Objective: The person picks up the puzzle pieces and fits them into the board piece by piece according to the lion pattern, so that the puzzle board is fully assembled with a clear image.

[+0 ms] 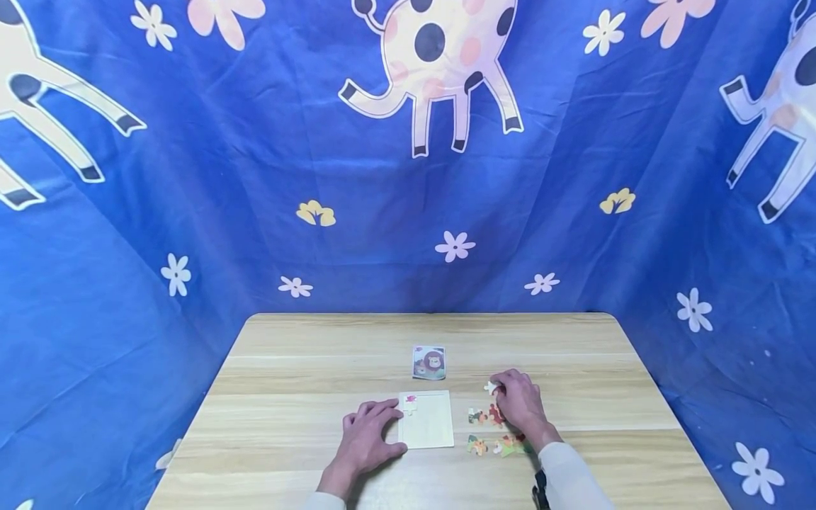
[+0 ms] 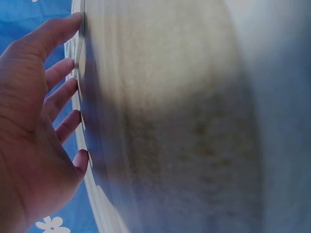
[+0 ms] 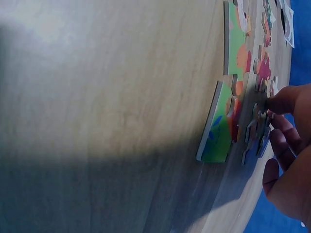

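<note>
A white square puzzle board (image 1: pixel 428 428) lies on the table, with one pink-and-white puzzle piece (image 1: pixel 410 401) in its upper left corner. My left hand (image 1: pixel 366 438) rests along the board's left side, fingers spread, thumb at the lower corner and a fingertip near the upper one. In the left wrist view, the fingertips of the left hand (image 2: pixel 36 102) touch down at table level. To the right of the board, my right hand (image 1: pixel 521 405) pinches a small puzzle piece (image 1: pixel 490 387) among the loose ones; its fingers partly hide it. Thumb and index come together there in the right wrist view.
Loose puzzle pieces (image 1: pixel 477 445) lie in rough rows between the board and my right forearm. Green-edged pieces (image 3: pixel 218 128) form the nearest row. A lion picture card (image 1: pixel 429 363) lies behind the board. Blue patterned cloth (image 1: pixel 395 262) surrounds the wooden table (image 1: pixel 287 368).
</note>
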The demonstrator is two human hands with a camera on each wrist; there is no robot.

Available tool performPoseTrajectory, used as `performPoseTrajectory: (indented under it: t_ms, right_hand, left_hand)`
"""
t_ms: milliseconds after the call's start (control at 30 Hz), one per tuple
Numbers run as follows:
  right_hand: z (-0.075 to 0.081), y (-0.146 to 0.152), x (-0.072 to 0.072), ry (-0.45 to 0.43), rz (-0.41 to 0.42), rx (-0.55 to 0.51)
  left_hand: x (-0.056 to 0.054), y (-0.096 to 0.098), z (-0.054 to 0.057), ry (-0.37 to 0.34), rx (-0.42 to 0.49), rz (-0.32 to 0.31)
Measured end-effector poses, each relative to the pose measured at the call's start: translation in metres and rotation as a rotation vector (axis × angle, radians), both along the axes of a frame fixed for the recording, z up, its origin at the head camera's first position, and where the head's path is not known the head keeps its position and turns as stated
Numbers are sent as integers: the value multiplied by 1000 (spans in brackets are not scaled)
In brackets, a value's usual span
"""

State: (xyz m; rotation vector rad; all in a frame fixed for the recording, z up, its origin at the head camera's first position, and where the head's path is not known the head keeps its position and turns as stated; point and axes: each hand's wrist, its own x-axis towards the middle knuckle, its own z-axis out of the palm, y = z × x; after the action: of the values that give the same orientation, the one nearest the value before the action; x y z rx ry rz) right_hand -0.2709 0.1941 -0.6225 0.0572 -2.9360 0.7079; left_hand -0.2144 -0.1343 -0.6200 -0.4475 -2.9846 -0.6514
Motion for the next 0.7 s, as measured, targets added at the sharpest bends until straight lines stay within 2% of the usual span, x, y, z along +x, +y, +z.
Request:
performPoseTrajectory:
  t_ms: [533, 700]
  right_hand:
    - [-1, 4, 7, 28, -15, -33]
    - [-2, 2, 8, 41, -6, -91]
  left_hand:
    - [1, -1, 0, 4, 4, -6]
    - [1, -1, 1, -1, 9, -8]
